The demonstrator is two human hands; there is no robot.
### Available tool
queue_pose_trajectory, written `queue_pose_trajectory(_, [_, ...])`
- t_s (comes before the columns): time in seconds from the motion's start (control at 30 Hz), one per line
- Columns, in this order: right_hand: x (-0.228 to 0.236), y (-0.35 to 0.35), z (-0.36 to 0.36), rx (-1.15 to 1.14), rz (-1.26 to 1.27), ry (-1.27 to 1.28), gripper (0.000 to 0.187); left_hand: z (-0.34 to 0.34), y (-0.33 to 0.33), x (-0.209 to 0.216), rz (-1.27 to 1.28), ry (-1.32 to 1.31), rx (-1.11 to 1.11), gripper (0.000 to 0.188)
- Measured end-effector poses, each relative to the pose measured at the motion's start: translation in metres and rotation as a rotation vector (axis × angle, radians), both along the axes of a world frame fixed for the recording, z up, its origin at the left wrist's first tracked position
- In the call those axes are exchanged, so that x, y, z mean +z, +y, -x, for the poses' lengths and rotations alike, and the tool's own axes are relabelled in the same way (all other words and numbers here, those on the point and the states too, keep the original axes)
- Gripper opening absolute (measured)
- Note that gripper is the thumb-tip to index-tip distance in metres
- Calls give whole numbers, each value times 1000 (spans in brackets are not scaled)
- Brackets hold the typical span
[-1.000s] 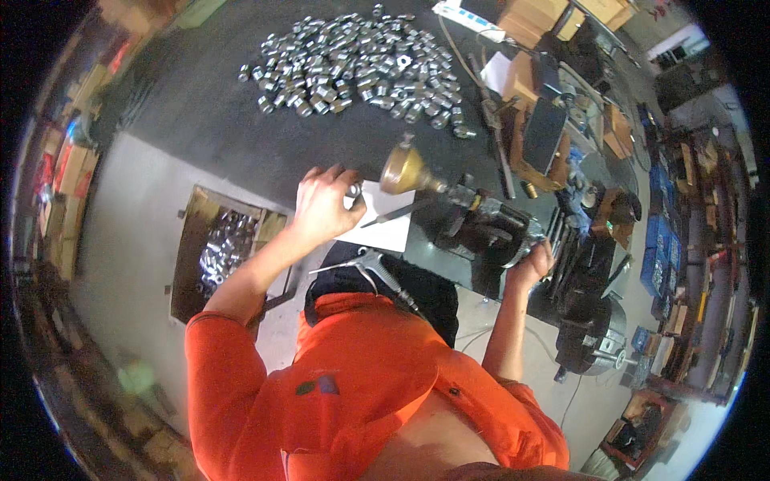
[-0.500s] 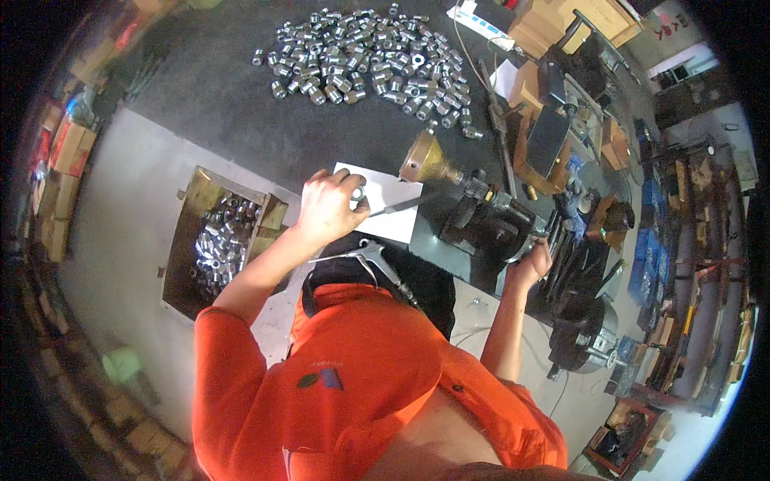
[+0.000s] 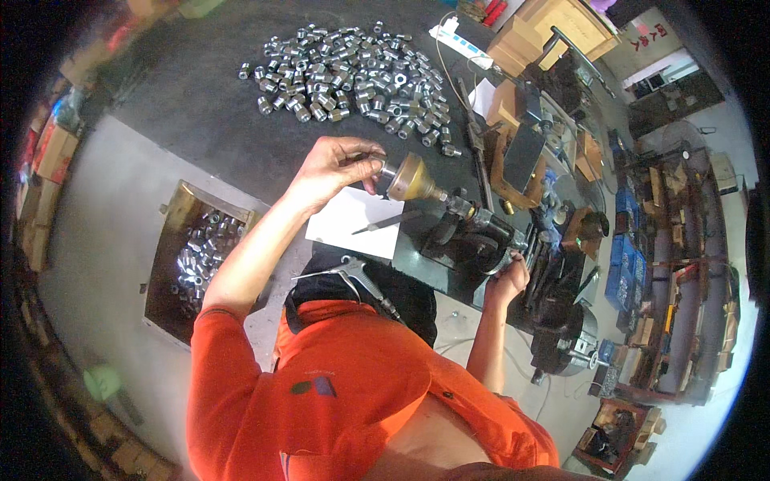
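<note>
Left hand [image 3: 341,170]: moved from above the white paper [image 3: 333,220] to the brass-coloured cup [image 3: 413,178]
Metal fitting [image 3: 388,170]: pinched in left fingers at the cup's mouth, mid-frame
Right hand [image 3: 509,279]: at the dark machine [image 3: 491,231], right of centre; cannot tell its grip
Desk [image 3: 184,112]: fitting pile [image 3: 345,76], top centre
Shelves [image 3: 696,276]: right edge

Red characters [image 3: 648,34] on wall [image 3: 634,58], emblem [image 3: 325,386] on orange shirt [image 3: 377,353], tiny lettering [image 3: 322,373] illegible

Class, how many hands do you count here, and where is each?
2: the left hand holds a metal fitting at the brass-coloured cup; the right hand is at the right end of the dark bench-top device. No others show.
</note>
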State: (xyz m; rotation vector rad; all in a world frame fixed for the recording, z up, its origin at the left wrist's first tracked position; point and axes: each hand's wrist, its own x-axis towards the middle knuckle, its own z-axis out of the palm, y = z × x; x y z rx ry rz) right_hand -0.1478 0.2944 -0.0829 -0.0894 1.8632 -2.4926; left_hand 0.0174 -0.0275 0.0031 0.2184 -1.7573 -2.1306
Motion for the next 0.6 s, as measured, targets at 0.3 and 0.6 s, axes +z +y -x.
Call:
queue_pose_trajectory(0.3, [26,18,-26,61,94,-83,12,3,-2,7,-33,0,-75,25])
queue_pose_trajectory(0.6, [100,-1,9,183,165,71,21,1,2,1,29,58,-48,24])
